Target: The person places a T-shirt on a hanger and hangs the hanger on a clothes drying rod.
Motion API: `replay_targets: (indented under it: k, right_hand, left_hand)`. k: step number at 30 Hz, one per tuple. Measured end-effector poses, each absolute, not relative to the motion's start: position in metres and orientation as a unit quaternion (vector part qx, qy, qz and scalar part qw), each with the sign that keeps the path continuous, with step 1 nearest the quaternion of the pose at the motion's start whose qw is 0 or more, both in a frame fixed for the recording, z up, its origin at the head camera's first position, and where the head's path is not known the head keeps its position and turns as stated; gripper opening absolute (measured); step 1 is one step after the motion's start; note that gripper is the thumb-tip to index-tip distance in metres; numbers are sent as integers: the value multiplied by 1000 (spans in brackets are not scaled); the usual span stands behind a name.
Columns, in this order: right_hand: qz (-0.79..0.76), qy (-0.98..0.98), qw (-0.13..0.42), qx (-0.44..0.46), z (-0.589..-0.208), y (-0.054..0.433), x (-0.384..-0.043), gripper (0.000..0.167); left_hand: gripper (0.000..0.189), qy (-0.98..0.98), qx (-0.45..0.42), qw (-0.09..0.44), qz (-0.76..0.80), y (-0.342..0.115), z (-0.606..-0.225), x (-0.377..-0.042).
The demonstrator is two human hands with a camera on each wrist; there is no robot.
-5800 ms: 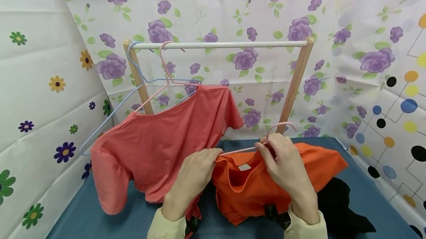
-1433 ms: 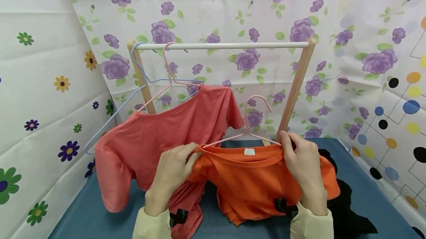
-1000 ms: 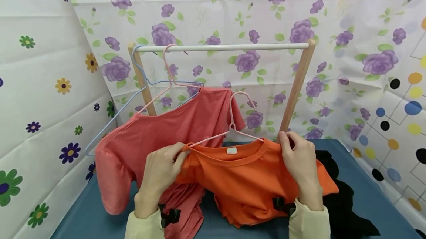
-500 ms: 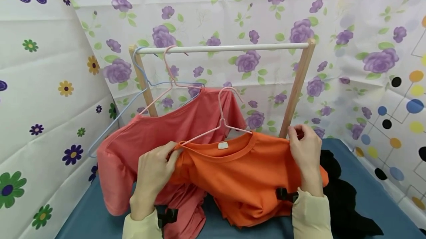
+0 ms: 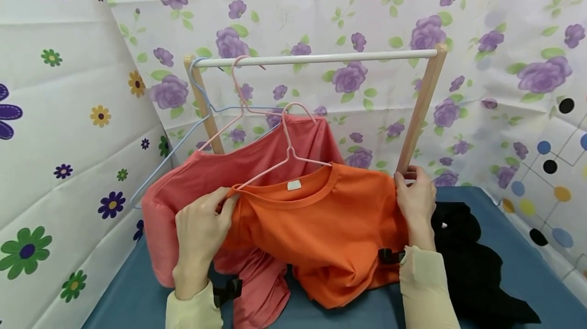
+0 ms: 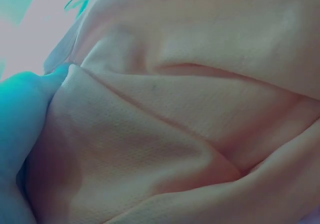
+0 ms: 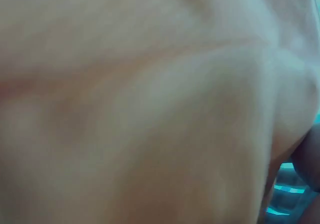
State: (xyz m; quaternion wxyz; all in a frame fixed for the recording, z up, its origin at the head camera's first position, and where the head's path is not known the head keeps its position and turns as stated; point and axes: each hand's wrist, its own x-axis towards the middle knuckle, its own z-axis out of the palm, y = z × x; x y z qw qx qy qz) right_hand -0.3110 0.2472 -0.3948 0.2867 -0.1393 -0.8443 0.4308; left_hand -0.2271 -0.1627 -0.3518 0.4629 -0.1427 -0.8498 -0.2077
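Over the blue table point(image 5: 130, 288): orange shirt point(image 5: 312, 227), pink hanger point(image 5: 290, 153) partly inside
Left hand point(image 5: 202, 229): pinching neckline point(image 5: 293, 204)
Right hand point(image 5: 417, 199): gripping shirt's edge

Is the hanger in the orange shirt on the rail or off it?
Off: the pink hanger shows its whole hook below the white rail, while the left hand and right hand hold the orange shirt.

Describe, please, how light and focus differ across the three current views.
Head view: fairly even light, orange shirt clear; left wrist view: faded colour, left hand tinted cyan, glare at upper left; right wrist view: heavily blurred, the shirt's folds indistinct.
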Motion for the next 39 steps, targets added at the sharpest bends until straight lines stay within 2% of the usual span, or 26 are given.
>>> replay_targets:
  k: [4,15,31,39]
  right_hand:
    - [417,-851,290,-136,-400,247,-319,38]
    - [405,-829,371,-104,-407,250,-327,27]
    - [421,-819,374,-110,-416,248,-324,27]
    - [427,-817,374,-104,-418,247,-325,28]
  left_hand:
    - [9,-845,-119,474,-216,-164,-347,-226]
    - [20,-844,-78,480,-224,-164,-306,-231]
    - [26,-836,-81,500,-209,-156,-270,-251]
    - [23,-843,-83,496,-194,-148,-261,-262]
